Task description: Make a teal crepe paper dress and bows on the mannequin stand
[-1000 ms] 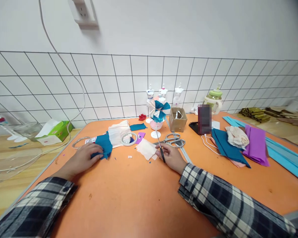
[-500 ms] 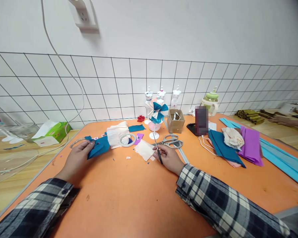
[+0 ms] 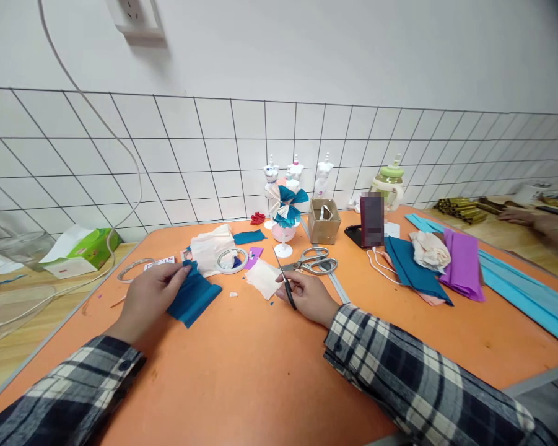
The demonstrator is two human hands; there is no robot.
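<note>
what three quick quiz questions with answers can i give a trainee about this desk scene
1. Multiple choice: what does the right hand hold?
A) the tape roll
B) a thin dark-handled tool
C) the cardboard box
2. True or false: the silver scissors lie on the orange table, with neither hand gripping them.
3. Fill in the blank: the left hand pinches a thin sheet whose colour is ____.

Key: 1 B; 2 true; 3 blue

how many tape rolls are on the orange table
2: a white one, overlapping the pale paper near the middle, and a clear-looking one just beyond the left hand. More could be hidden under the papers.
</note>
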